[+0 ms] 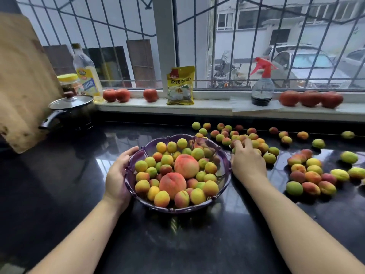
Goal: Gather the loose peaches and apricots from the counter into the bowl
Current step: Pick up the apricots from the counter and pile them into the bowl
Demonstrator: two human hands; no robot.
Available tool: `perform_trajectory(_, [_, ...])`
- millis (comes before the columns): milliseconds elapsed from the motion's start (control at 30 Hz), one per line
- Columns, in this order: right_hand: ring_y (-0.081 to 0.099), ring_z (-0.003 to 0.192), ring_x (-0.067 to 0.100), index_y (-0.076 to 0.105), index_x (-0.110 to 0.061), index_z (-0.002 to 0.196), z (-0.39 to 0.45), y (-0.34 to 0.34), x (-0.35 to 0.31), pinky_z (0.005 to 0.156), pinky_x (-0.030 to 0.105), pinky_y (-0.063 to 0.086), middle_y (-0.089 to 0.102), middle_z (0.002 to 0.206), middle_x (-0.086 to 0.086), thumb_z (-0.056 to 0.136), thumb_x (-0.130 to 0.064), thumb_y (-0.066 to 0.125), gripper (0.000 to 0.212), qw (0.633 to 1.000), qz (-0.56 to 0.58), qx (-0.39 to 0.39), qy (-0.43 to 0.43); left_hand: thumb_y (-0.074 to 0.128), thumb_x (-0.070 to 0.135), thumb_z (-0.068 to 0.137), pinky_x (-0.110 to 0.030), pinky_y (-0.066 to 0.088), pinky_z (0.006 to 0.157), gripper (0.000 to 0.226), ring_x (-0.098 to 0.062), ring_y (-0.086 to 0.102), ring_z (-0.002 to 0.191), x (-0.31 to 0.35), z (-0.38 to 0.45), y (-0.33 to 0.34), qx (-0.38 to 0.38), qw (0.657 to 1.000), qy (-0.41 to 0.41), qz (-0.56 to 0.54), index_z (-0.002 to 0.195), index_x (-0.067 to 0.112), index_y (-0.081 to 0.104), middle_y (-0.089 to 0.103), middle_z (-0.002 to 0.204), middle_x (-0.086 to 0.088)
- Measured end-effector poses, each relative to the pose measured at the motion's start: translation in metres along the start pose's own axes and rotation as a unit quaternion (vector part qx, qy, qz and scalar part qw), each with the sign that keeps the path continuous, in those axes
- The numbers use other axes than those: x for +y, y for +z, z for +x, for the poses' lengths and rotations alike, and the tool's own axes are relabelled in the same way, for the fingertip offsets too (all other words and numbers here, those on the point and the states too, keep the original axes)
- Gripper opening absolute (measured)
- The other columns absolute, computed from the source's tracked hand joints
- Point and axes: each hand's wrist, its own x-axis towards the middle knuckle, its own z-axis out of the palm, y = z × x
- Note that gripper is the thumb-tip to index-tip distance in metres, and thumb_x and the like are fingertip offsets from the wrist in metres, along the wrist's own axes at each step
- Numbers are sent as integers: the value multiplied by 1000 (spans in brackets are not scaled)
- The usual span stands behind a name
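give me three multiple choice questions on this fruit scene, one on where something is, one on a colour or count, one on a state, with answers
1. Where does the spray bottle stand?
A. on the window ledge
B. inside the bowl
C. on the pot lid

2. How many large peaches lie in the bowl?
A. none
B. two
C. five

3. What is the left hand doing?
A. lifting the pot lid
B. hanging clear of everything
C. holding the bowl's rim

Answers:
1. A, its dark base sits on the ledge under the barred window, right of the yellow packet.
2. B, two big pink-orange peaches rest on top of the small apricots in the purple bowl.
3. C, its fingers curl over the bowl's left edge, while the right hand reaches into the loose apricots on the counter.
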Motion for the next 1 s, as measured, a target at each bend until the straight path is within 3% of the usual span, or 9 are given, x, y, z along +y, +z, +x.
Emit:
perform_trajectory(233, [61, 100, 32, 60, -18, 132, 7, -2, 4, 73, 38, 51, 53, 124, 8, 98, -23, 62, 34, 994, 105, -16, -26, 37, 14, 105, -34, 64, 80, 40, -22, 75, 92, -3, 9, -4, 26, 999, -5, 46, 136, 0, 57, 78, 102, -12])
perform_trajectory(333, [53, 98, 18, 67, -18, 130, 19, -29, -2, 82, 28, 44, 50, 117, 3, 100, -26, 62, 32, 972, 233, -19, -10, 38, 16, 104, -44, 60, 92, 41, -29, 73, 102, -3, 10, -5, 36, 998, -11, 56, 136, 0, 58, 75, 115, -20])
perform_trajectory(433, [62, 75, 9, 72, -30, 119, 23, -91, -14, 64, 22, 50, 71, 106, 4, 99, -20, 65, 24, 892, 431, -131, -40, 39, 19, 104, -57, 49, 107, 43, -40, 66, 116, -4, 13, -9, 49, 998, -21, 43, 137, -2, 57, 67, 129, -28])
perform_trajectory(533, [70, 76, 0, 75, -29, 113, 10, -141, -26, 68, 17, 53, 77, 94, -10, 96, -9, 66, 28, 794, 520, -284, -137, 40, 21, 104, -64, 44, 111, 41, -46, 62, 124, -6, 16, -12, 61, 997, -31, 35, 133, 1, 60, 68, 128, -28])
perform_trajectory(600, [72, 93, 3, 76, -29, 113, 2, -151, -36, 81, 23, 56, 76, 107, -11, 94, -9, 66, 29, 761, 501, -357, -205, 43, 23, 103, -66, 42, 112, 39, -50, 58, 127, -7, 17, -13, 64, 997, -37, 29, 130, 2, 62, 68, 127, -28])
perform_trajectory(700, [64, 118, 5, 73, -38, 117, -4, -147, -51, 103, 35, 50, 68, 126, -17, 96, -17, 67, 31, 765, 419, -411, -267, 52, 28, 96, -68, 40, 112, 44, -50, 59, 126, -5, 16, -10, 68, 997, -33, 30, 131, 2, 63, 68, 127, -28])
perform_trajectory(833, [69, 92, 6, 70, -42, 113, -14, -136, -70, 89, 31, 55, 68, 107, -20, 91, -23, 76, 30, 761, 359, -458, -287, 59, 29, 86, -68, 41, 112, 49, -48, 62, 124, -1, 12, -6, 68, 996, -23, 43, 127, 3, 67, 69, 126, -29])
perform_trajectory(900, [63, 100, 4, 67, -46, 111, -17, -131, -76, 94, 37, 53, 61, 115, -21, 88, -29, 78, 30, 777, 317, -446, -311, 60, 28, 85, -68, 41, 112, 49, -49, 61, 125, 0, 11, -6, 69, 996, -27, 40, 127, 3, 67, 69, 126, -29])
perform_trajectory(1000, [57, 101, -1, 64, -46, 113, -24, -133, -84, 87, 23, 50, 59, 111, -22, 90, -37, 75, 27, 793, 263, -438, -332, 61, 28, 84, -70, 40, 111, 50, -50, 61, 124, 0, 10, -6, 63, 996, -34, 44, 127, 3, 67, 68, 127, -29])
